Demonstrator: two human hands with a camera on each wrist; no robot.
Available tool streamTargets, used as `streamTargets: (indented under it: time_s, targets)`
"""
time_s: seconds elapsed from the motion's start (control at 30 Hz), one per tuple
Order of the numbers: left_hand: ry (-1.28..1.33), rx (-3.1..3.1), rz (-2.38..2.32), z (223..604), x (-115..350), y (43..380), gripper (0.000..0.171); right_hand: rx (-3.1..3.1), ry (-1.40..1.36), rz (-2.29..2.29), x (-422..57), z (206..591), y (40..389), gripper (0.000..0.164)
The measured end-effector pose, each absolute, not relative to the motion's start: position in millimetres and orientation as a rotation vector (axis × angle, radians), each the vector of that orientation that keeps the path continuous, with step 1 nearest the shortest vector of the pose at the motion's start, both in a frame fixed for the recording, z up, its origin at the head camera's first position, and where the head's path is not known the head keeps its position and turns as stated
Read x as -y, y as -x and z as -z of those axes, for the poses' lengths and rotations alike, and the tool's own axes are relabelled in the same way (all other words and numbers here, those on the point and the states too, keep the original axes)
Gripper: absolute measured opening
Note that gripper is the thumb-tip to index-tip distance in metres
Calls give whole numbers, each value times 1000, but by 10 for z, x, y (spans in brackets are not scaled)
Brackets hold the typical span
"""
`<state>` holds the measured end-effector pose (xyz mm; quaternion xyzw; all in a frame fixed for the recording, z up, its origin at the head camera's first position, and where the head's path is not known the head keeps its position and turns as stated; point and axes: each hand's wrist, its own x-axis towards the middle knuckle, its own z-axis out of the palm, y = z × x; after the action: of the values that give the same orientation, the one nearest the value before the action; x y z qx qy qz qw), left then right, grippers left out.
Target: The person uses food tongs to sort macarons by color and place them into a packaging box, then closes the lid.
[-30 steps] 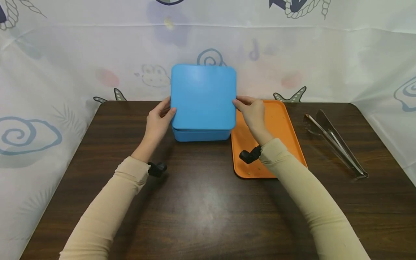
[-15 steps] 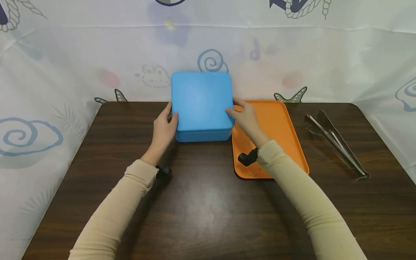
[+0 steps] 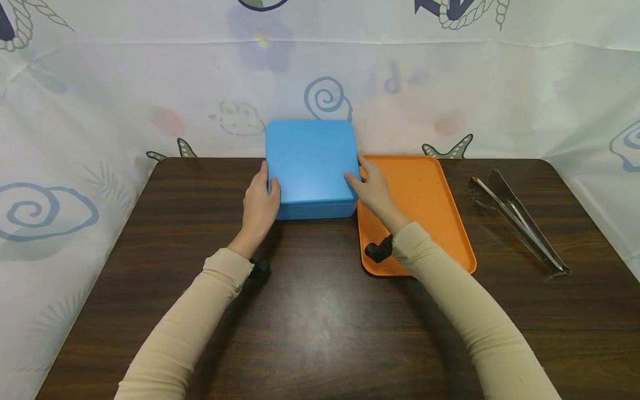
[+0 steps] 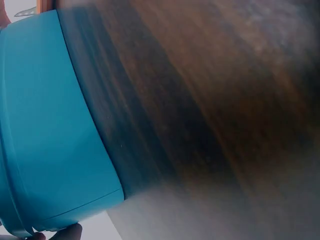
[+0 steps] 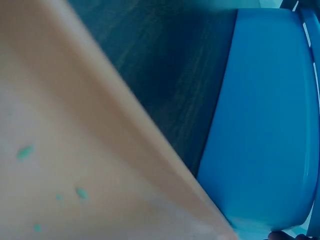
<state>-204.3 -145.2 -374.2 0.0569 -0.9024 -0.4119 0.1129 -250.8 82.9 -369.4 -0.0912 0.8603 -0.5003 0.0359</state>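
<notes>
A square blue box (image 3: 316, 211) stands at the back middle of the table, its matching blue lid (image 3: 310, 161) lying over it. My left hand (image 3: 260, 203) holds the lid's left edge near the front corner, thumb towards me and fingers along the side. On the opposite edge, my right hand (image 3: 374, 189) has its thumb on the lid's top and its fingers at the side. In the right wrist view, thin bright gaps show between the lid and the box wall (image 5: 265, 120). The left wrist view shows the box front (image 4: 55, 120) with the lid seam close along its edge.
An orange tray (image 3: 425, 205) with small green bits on it lies right beside the box, under my right forearm. Metal tongs (image 3: 520, 222) lie farther right on the dark wooden table (image 3: 320, 322). A white printed curtain (image 3: 390, 83) hangs behind.
The lid has come down and back towards me onto the box, covering more of its rim. Both hands moved down with it, the left also shifting right.
</notes>
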Motion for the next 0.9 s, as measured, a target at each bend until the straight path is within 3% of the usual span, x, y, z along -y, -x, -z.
streamTargets:
  time_s: [0.33, 0.9]
  targets:
    - [-166, 2681, 1089, 3763, 1450, 1916, 54, -2673, 281, 1498, -800, 3705, 2406, 66]
    - [-209, 2761, 781, 3782, 1394, 1975, 52, -2782, 248, 1425, -704, 3737, 2373, 64]
